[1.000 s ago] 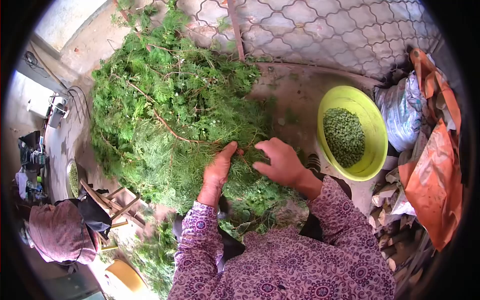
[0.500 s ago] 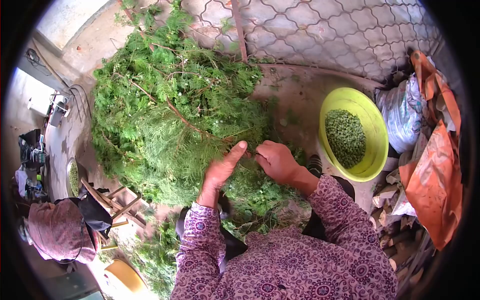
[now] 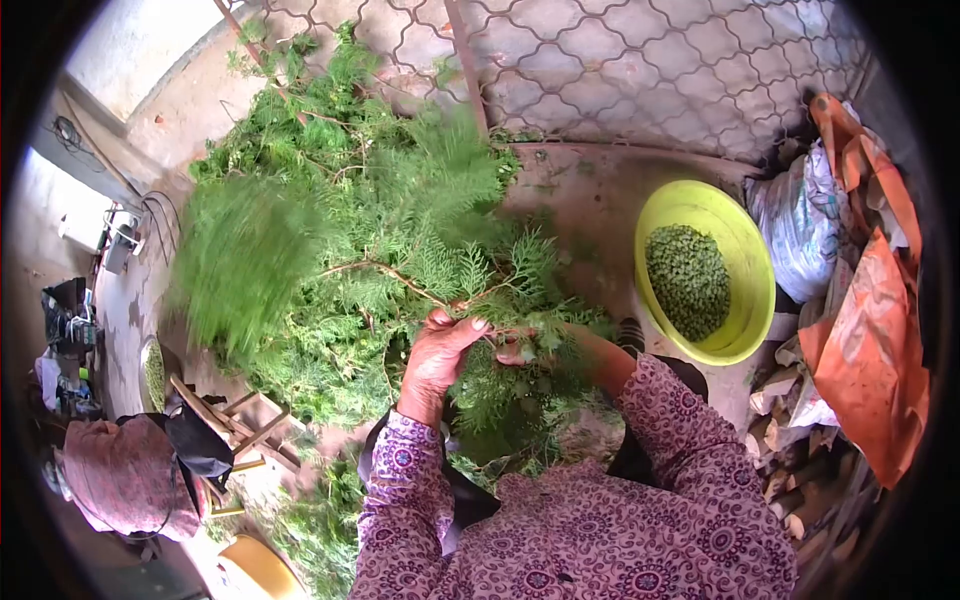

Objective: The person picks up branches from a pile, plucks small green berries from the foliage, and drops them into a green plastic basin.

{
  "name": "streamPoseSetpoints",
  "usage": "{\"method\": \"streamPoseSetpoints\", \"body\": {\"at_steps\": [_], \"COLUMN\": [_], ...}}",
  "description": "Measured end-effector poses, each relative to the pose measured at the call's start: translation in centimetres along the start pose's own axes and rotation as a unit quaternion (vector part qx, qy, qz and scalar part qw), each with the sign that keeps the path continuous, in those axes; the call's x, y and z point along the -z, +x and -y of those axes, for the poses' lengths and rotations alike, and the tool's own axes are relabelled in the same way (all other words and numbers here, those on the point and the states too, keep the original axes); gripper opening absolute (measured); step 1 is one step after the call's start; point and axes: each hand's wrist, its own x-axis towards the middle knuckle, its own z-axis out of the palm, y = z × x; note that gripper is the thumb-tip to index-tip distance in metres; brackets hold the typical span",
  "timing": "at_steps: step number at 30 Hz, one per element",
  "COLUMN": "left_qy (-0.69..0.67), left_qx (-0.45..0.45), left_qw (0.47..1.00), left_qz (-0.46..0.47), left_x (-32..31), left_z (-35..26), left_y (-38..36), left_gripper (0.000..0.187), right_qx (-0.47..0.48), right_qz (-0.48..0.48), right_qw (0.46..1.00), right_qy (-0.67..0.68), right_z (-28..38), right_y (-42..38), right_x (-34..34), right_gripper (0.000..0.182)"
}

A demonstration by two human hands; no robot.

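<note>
My left hand is closed round the stem of a leafy evergreen branch, thumb on top. The branch fans out to the left and away from me, its left end smeared by motion. Feathery sprigs with small pale-green cones or berries hang over my right hand, which sits just right of the left one. Its fingertips show curled beside the stem, but what they pinch is hidden. Beneath and beyond both hands lies a large heap of cut green branches.
A yellow-green basin holding many small green cones or berries stands at right. Past it are a white sack, an orange sheet and split firewood. A wire grille is behind; another person sits at left.
The branch has been raised and swung, so its sprigs now spread left and over my right hand. My right fingers, plainly visible before, are now partly covered.
</note>
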Motion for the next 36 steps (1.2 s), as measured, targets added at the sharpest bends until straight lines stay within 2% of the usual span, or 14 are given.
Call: {"method": "streamPoseSetpoints", "body": {"at_steps": [2, 6, 8, 9, 10, 15, 17, 19, 20, 22, 23, 27, 31, 36], "left_qy": [0.013, 0.043, 0.052, 0.04, 0.028, -0.027, -0.014, -0.002, -0.001, 0.002, 0.009, 0.062, 0.076, 0.075], "left_qx": [0.008, 0.054, 0.027, 0.026, 0.025, -0.004, -0.006, -0.005, -0.01, -0.011, -0.005, 0.009, 0.002, 0.005], "left_qw": [0.999, 0.996, 0.994, 0.996, 0.997, 0.997, 0.998, 0.998, 0.997, 0.996, 0.996, 0.997, 0.997, 0.997], "left_qz": [-0.032, -0.05, -0.091, -0.08, -0.068, -0.073, -0.067, -0.061, -0.073, -0.084, -0.087, -0.044, -0.023, -0.023], "left_x": [0.0, 1.9, 1.3, 1.6, 1.7, 1.6, 1.9, 1.7, 1.3, 0.6, 0.4, 1.0, 1.4, 1.2], "left_z": [0.6, 1.2, 0.7, 0.5, 0.3, 0.2, 0.3, 0.4, 0.5, 0.8, 0.9, 1.6, 2.3, 2.0], "left_y": [0.1, 1.5, 1.3, 1.5, 1.5, 1.5, 1.6, 1.6, 1.4, 1.1, 1.0, 1.2, 1.4, 1.3], "left_gripper": [0.046, 0.055, 0.054, 0.051, 0.048, 0.015, 0.014, 0.013, 0.012, 0.013, 0.014, 0.014, 0.015, 0.018], "right_qx": [0.094, 0.093, 0.018, 0.099, 0.1, 0.099, 0.088, 0.189, 0.187, 0.12, 0.174, 0.183, 0.12, 0.177], "right_qz": [-0.001, -0.024, -0.14, -0.098, -0.099, -0.184, -0.198, -0.203, -0.205, -0.167, -0.149, -0.137, -0.106, -0.055], "right_qw": [0.991, 0.995, 0.99, 0.99, 0.99, 0.951, 0.932, 0.869, 0.869, 0.951, 0.958, 0.974, 0.986, 0.981], "right_qy": [0.096, 0.017, -0.003, -0.012, -0.011, 0.228, 0.29, 0.409, 0.41, 0.233, 0.17, 0.0, -0.034, -0.054], "right_z": [-3.2, -3.8, -1.6, -1.5, -1.8, -3.8, -3.8, -3.4, -2.6, -0.7, -1.3, -2.7, -2.8, -3.4], "right_y": [1.4, 1.8, 0.3, 0.5, 0.4, -0.3, -0.3, -0.8, -1.3, -1.7, -0.7, 1.2, 0.9, 1.4], "right_x": [-1.0, -0.7, -0.1, 1.0, 1.4, 4.9, 5.9, 6.4, 6.3, 5.7, 5.1, 3.9, 3.9, 3.4], "right_gripper": [0.051, 0.054, 0.057, 0.051, 0.051, 0.033, 0.026, 0.021, 0.021, 0.017, 0.019, 0.03, 0.032, 0.033]}}
